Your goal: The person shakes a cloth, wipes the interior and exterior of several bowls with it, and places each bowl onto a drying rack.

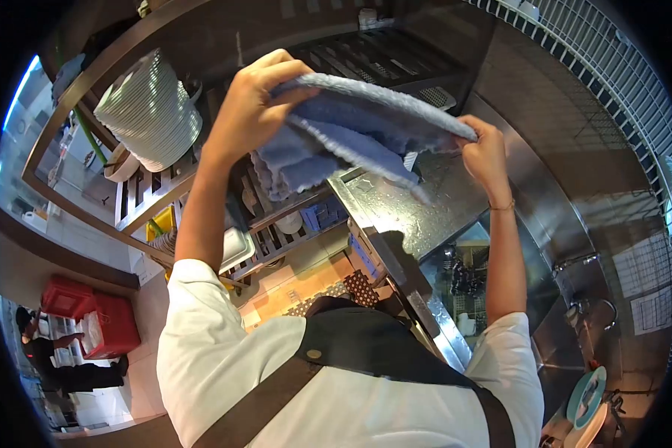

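A blue-grey cloth (366, 119) is stretched between my two hands, its upper edge taut and its lower folds hanging over the corner of the wet steel counter (425, 201). My left hand (265, 97) pinches the cloth's left end, fingers closed on it. At the right end, my right hand (485, 149) grips the other corner in a closed fist.
Stacked white plates (149, 116) stand on a slatted shelf at the left. A sink (463, 276) holding dishes lies below my right arm, near a tap (597, 306). A wire rack (620, 75) hangs upper right. Another person (52, 358) is beside a red cooler (116, 328) at far left.
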The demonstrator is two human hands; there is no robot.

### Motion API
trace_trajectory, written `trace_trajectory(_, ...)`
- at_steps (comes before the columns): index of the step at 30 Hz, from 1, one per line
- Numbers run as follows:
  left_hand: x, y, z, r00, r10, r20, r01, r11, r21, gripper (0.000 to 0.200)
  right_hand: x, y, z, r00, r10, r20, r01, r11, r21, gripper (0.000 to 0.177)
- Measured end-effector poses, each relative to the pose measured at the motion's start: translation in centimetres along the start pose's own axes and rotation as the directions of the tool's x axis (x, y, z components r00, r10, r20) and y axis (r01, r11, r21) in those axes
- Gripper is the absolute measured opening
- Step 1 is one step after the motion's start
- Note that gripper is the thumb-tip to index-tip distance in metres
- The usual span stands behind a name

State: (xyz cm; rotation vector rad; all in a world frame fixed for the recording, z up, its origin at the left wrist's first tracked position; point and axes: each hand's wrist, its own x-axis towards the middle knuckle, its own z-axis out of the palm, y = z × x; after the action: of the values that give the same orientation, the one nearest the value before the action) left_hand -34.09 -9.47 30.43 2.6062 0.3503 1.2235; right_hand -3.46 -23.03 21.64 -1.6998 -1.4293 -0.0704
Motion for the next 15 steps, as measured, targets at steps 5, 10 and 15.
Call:
trace_trajectory(5,1.1,-2.0,-0.3,0.977,-0.115,0.178,0.134,0.986,-0.103,0.013,1.7,1.4,-2.0,0.985,-0.010,-0.171,0.079,0.913,0.400,0.027)
trace_trajectory(10,2.3,-3.2,0.8,0.997,-0.074,0.010,0.074,0.997,-0.022,0.010,1.9,0.5,-4.2,0.964,0.000,-0.267,0.091,0.939,0.331,0.024)
trace_trajectory(15,3.4,-4.1,1.5,0.996,-0.089,-0.031,0.090,0.996,0.010,0.022,2.2,1.6,-7.1,0.966,0.046,-0.256,0.030,0.958,0.285,0.020)
